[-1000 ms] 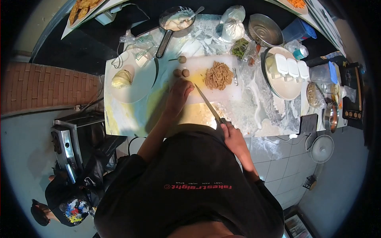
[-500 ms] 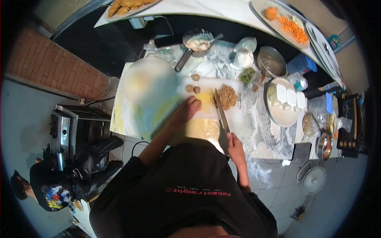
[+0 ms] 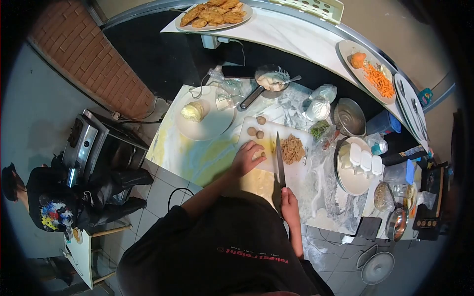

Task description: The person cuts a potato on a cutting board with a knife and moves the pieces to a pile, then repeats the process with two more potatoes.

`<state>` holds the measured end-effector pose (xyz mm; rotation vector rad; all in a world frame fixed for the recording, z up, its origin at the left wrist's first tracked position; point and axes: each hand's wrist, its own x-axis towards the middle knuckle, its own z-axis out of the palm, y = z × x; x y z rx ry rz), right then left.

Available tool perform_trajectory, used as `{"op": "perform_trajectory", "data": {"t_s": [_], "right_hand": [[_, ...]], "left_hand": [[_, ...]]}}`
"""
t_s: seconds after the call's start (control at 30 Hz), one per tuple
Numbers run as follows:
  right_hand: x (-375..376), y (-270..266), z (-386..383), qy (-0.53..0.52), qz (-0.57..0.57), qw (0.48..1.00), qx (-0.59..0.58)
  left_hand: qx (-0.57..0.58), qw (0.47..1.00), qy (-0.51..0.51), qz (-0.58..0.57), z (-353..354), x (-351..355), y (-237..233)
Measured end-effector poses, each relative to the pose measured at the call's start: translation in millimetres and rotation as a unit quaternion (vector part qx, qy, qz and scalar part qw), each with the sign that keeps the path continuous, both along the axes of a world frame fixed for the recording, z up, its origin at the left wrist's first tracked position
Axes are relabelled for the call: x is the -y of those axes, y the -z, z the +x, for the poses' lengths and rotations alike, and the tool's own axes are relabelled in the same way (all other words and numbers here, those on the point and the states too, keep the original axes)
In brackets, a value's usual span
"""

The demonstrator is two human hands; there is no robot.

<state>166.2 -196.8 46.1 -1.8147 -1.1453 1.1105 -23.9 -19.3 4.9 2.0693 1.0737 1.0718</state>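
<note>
A long knife (image 3: 281,163) points away from me over the white cutting board (image 3: 296,172), its handle in my closed right hand (image 3: 290,203). Left of the blade, my left hand (image 3: 248,157) rests on the board with its fingers curled over a small pale piece (image 3: 258,154). Several small round brown pieces (image 3: 253,131) lie on the board beyond that hand. To the right of the knife sits a heap of chopped light-brown food (image 3: 292,149). The blade is beside this heap, between it and my left hand.
A big plate (image 3: 205,126) with a pale lump is at the left. Behind the board are a pan (image 3: 271,79), a flour bag (image 3: 318,108) and a metal bowl (image 3: 349,117). White-lidded containers (image 3: 365,160) sit on a plate at right. Another person (image 3: 54,197) is at far left.
The whole view has shifted, so the table appears lower and further right. The lump on the big plate now shows clearly. Both hands keep their places beside the knife.
</note>
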Motion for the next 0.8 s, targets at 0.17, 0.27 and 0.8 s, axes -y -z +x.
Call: {"op": "perform_trajectory", "data": {"t_s": [0.17, 0.27, 0.8], "right_hand": [[-13.8, -3.5, -5.1, 0.050, 0.014, 0.996, -0.072], [-14.9, -23.3, -5.3, 0.034, -0.001, 0.996, -0.087], [-7.7, -2.6, -7.9, 0.064, -0.004, 0.997, -0.051]], "left_hand": [[-0.026, 1.000, 0.017, 0.002, -4.0, -3.9, 2.3], [-0.023, 0.999, 0.025, -0.001, -4.7, -7.2, 4.4], [-0.073, 0.997, -0.025, 0.011, 8.7, -0.9, 11.1]]}}
